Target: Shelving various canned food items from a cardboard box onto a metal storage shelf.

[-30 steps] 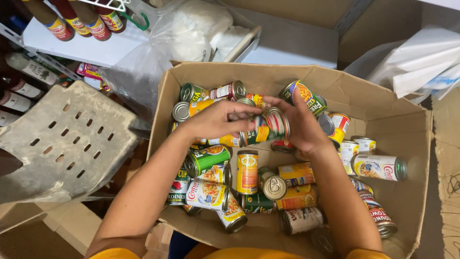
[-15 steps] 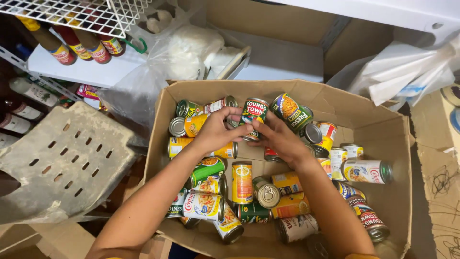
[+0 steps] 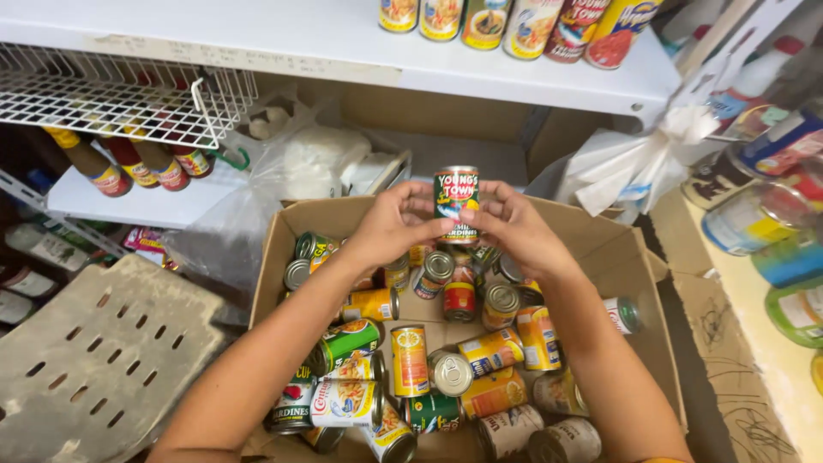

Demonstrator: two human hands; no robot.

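Left hand [image 3: 396, 225] and right hand [image 3: 513, 228] both grip one upright tin can [image 3: 456, 201], held above a cardboard box [image 3: 639, 283] filled with loose cans [image 3: 410, 360].

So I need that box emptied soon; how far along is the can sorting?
Early, by the look of it. A row of cans already stands on the white shelf above. In hand: one can held upright between the left hand and right hand, lifted above the cardboard box. Left: the box holds many loose cans, most lying on their sides.
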